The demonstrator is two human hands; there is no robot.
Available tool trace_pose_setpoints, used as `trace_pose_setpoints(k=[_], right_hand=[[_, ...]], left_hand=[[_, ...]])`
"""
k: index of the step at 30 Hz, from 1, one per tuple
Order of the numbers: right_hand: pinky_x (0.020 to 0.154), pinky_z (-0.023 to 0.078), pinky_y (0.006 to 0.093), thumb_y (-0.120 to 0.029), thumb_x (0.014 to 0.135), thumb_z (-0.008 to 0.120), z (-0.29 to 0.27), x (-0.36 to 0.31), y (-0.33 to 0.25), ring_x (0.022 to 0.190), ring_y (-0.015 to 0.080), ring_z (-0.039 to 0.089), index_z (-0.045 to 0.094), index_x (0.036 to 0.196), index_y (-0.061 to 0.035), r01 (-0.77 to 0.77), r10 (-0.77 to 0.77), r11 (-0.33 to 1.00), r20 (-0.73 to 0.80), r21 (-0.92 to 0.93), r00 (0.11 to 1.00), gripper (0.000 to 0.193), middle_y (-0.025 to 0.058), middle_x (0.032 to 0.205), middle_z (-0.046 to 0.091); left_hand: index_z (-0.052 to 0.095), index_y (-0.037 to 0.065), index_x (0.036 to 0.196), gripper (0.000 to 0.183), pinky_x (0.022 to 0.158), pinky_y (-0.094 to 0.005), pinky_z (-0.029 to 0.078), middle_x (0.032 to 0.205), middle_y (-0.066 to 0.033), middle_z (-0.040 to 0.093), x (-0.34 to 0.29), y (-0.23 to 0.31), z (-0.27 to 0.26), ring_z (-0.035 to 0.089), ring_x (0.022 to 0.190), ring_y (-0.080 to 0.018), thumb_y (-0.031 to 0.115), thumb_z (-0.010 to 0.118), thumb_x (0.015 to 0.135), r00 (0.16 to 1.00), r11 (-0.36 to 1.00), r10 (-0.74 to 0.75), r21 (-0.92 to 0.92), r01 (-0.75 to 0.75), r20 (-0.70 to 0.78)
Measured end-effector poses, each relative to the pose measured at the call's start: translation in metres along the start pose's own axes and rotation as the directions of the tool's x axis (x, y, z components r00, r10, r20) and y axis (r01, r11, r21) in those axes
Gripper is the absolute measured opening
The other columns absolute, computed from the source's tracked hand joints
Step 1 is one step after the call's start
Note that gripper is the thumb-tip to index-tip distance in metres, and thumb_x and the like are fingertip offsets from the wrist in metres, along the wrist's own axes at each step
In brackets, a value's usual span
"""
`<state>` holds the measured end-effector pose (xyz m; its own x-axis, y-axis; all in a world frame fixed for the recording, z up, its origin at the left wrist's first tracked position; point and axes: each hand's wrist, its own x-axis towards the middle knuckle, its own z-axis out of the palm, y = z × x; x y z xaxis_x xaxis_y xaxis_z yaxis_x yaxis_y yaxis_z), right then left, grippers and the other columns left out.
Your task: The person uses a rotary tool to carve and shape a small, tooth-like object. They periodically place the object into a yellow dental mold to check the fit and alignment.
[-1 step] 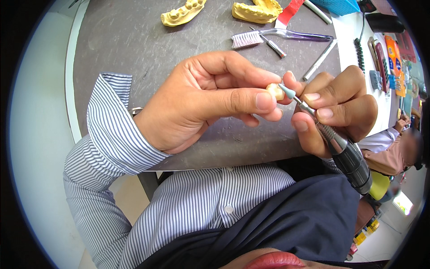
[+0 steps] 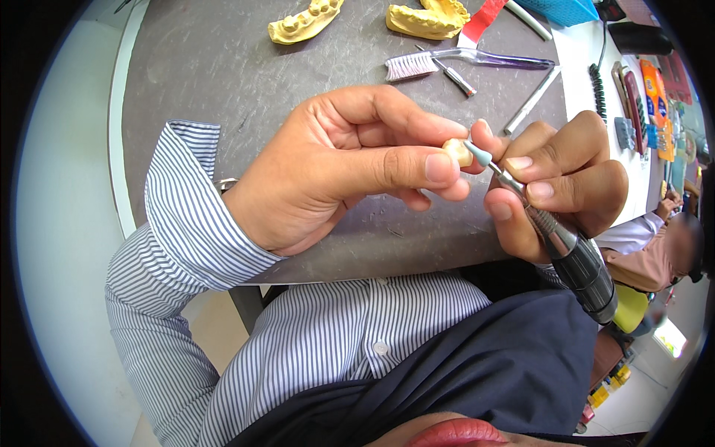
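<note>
Between the thumb and fingertips of my left hand [image 2: 328, 164] is a small cream-coloured dental crown [image 2: 457, 154]. My right hand [image 2: 573, 171] is closed around the metal front of a black rotary handpiece [image 2: 583, 272], gripped much like a pen. A pale blue-grey cone-shaped polishing point [image 2: 480, 155] sits on the handpiece's shank, its tip against or very near the crown's right side. One right fingertip reaches close beside the crown. Both hands are raised over the near part of the grey worktop [image 2: 223, 89]; my left fingers partly hide the crown.
Two yellow plaster dental models [image 2: 428, 21] lie at the far side. Nearer are a toothbrush [image 2: 411, 66], a slim metal instrument [image 2: 456, 78], a metal rod [image 2: 531, 100] and a red strip [image 2: 480, 22]. A blue basket [image 2: 564, 10] stands far right. Another person [image 2: 648, 253] sits at the right.
</note>
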<state>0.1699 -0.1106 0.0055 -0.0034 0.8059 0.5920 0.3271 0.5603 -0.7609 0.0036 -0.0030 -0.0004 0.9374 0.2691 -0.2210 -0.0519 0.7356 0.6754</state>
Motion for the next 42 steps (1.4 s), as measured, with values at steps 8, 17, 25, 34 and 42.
trace_pose_setpoints(k=[8,17,25,34,42], right_hand=[[0.082,0.048,0.0378,0.006,0.068,0.062,0.0,0.001,-0.003,0.061,0.0148,0.052,0.042,0.085,-0.0057,0.003,-0.003,1.0,0.026,0.0,1.0,0.028,0.0112,0.081,0.044],[0.083,0.047,0.0389,0.008,0.069,0.059,0.0,0.001,-0.002,0.061,0.0138,0.051,0.042,0.088,-0.0062,-0.037,0.036,0.999,0.023,0.007,0.999,0.029,0.011,0.084,0.044],[0.087,0.043,0.0439,0.008,0.071,0.056,-0.005,0.003,-0.004,0.06,0.0123,0.049,0.042,0.09,-0.0079,-0.054,0.054,0.998,-0.005,0.024,0.999,0.028,0.0092,0.085,0.044],[0.087,0.043,0.0442,0.007,0.07,0.058,-0.005,0.002,-0.007,0.061,0.0123,0.05,0.042,0.087,-0.0079,-0.077,0.077,0.997,0.005,0.018,0.997,0.028,0.0087,0.084,0.044],[0.087,0.044,0.0433,0.008,0.068,0.059,-0.007,0.003,0.01,0.061,0.0142,0.051,0.042,0.084,-0.0053,0.09,-0.101,0.99,0.096,0.113,0.99,0.027,0.0112,0.083,0.044]], left_hand=[[0.053,0.007,0.09,0.012,0.059,-0.0182,0.048,0.093,-0.0135,0.06,0.0,0.001,-0.002,0.062,0.078,-0.0123,0.003,0.055,0.079,1.0,0.999,-0.008,0.052,0.008,-0.006],[0.052,0.006,0.091,0.013,0.059,-0.0189,0.049,0.092,-0.0135,0.06,-0.001,0.002,-0.003,0.061,0.081,-0.0133,0.004,0.056,0.079,0.999,0.998,-0.049,0.029,0.049,-0.011],[0.051,0.005,0.092,0.017,0.069,-0.0219,0.05,0.097,-0.0157,0.059,0.001,0.002,0.001,0.06,0.088,-0.0161,0.0,0.056,0.076,0.999,1.0,-0.016,0.005,0.016,-0.028],[0.048,0.002,0.107,0.033,0.074,-0.0244,0.05,0.093,-0.0145,0.06,0.003,0.003,0.0,0.06,0.088,-0.0173,-0.003,0.055,0.075,0.999,0.999,0.03,0.018,-0.031,0.018],[0.054,0.001,0.1,0.026,0.077,-0.0275,0.049,0.091,-0.0142,0.06,0.001,-0.001,-0.002,0.06,0.086,-0.0184,-0.005,0.056,0.075,0.991,0.985,0.133,0.108,-0.134,0.013]])
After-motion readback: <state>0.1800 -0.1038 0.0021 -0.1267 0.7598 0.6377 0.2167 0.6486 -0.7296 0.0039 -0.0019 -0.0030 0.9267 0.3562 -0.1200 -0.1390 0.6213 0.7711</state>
